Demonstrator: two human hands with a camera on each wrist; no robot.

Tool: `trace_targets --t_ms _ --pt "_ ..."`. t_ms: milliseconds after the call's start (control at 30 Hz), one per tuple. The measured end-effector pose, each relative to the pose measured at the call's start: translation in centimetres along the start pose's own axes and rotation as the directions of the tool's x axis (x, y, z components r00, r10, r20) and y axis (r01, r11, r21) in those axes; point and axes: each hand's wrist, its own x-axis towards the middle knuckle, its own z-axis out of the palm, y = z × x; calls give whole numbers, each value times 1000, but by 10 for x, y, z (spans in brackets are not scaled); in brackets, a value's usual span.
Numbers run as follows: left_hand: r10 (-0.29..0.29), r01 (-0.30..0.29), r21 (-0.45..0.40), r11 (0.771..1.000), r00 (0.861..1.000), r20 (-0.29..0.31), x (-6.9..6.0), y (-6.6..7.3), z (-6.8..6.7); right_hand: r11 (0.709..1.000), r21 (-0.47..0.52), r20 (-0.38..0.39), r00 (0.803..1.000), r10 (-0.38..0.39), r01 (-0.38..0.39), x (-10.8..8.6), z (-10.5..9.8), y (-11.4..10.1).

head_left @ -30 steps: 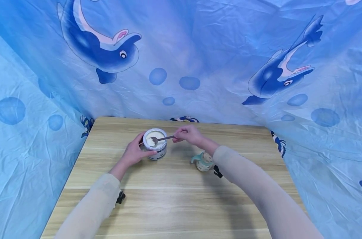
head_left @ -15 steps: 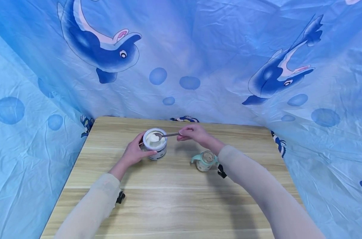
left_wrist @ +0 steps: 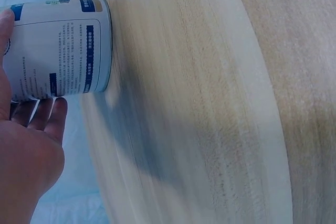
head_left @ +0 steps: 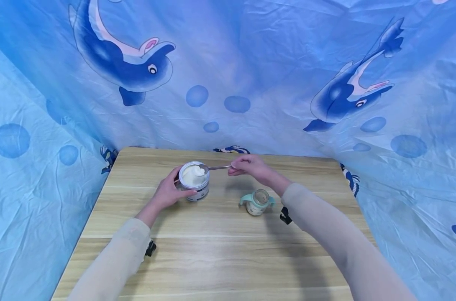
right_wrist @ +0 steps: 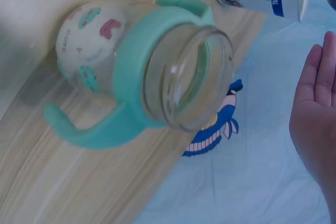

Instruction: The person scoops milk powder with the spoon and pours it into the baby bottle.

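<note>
One spoon [head_left: 220, 167] was pinched by the handle in the thumb and fingers of your right hand [head_left: 250, 164], its bowl at the white powder [head_left: 191, 177] in the mouth of one can [head_left: 199, 194]. The can stood upright on the far left part of the table [head_left: 213, 263]. Your left hand [head_left: 168, 194] was wrapped round it, thumb across the near side. One bottle [head_left: 256, 208] with two mint-green handles stood uncapped to the can's right, apart from both hands. Both your forearms reached forward and inward in two pale sleeves [head_left: 326, 228]. Behind hung blue cloth [head_left: 220, 54] with two large printed dolphins [head_left: 115, 54].
</note>
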Motion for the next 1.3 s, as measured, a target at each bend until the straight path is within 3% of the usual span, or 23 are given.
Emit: trace_targets --t_ms 300,533,767,1000,1300 --pt "51 -51 47 998 999 0 -1 17 -13 999 -38 6 1000 2 -2 -21 -25 -5" --pt "66 -67 121 990 998 13 -1 43 -26 997 -73 -19 1000 15 -17 -44 -47 -11" --pt "99 -99 252 963 995 13 -1 74 -30 996 -92 -63 998 13 -19 -70 -66 -14" --pt "157 -173 325 930 985 76 1 105 -13 990 -141 -103 995 0 -15 -99 -86 -10" --pt "205 -255 332 908 963 176 5 123 20 980 -185 -150 988 46 -73 -134 -104 -1"
